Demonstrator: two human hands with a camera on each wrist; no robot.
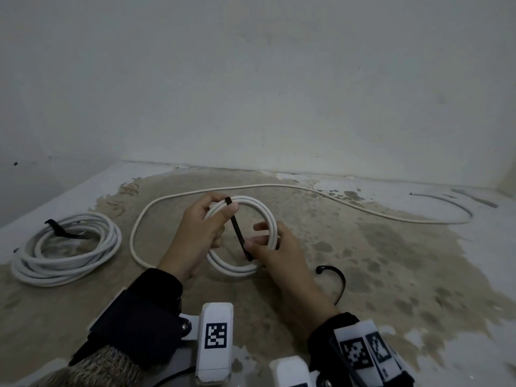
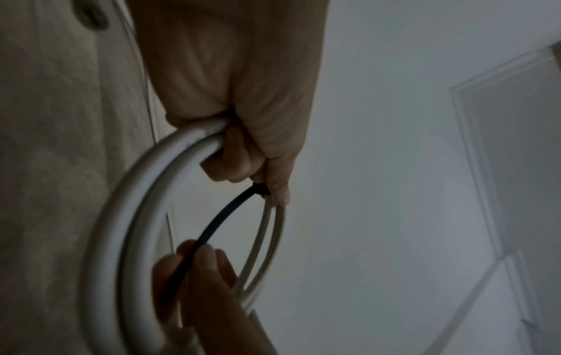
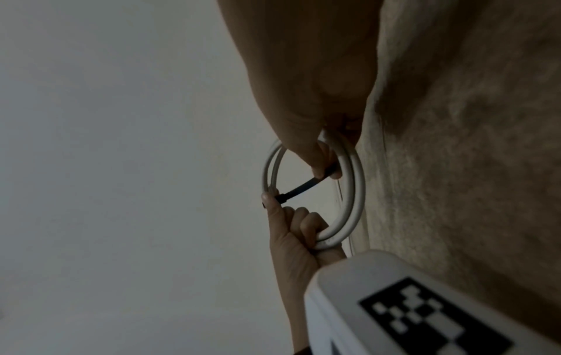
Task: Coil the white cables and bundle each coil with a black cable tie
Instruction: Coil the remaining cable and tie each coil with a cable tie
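Note:
A small white cable coil point(image 1: 269, 219) is held above the mottled floor, its loose tail point(image 1: 363, 209) running off to the right. My left hand point(image 1: 201, 227) grips the coil's left side and pins the head of a black cable tie point(image 1: 237, 227) against the cable with the thumb. My right hand point(image 1: 275, 252) pinches the tie's lower end beside the coil's right side. In the left wrist view the tie point(image 2: 223, 219) crosses the inside of the coil point(image 2: 133, 216). The right wrist view shows the tie point(image 3: 299, 189) stretched between both hands within the coil point(image 3: 353, 192).
A larger white coil point(image 1: 65, 250) with a black tie point(image 1: 60, 229) on it lies at the left. A spare black cable tie point(image 1: 339, 283) lies on the floor by my right wrist. The wall point(image 1: 251, 79) rises close behind.

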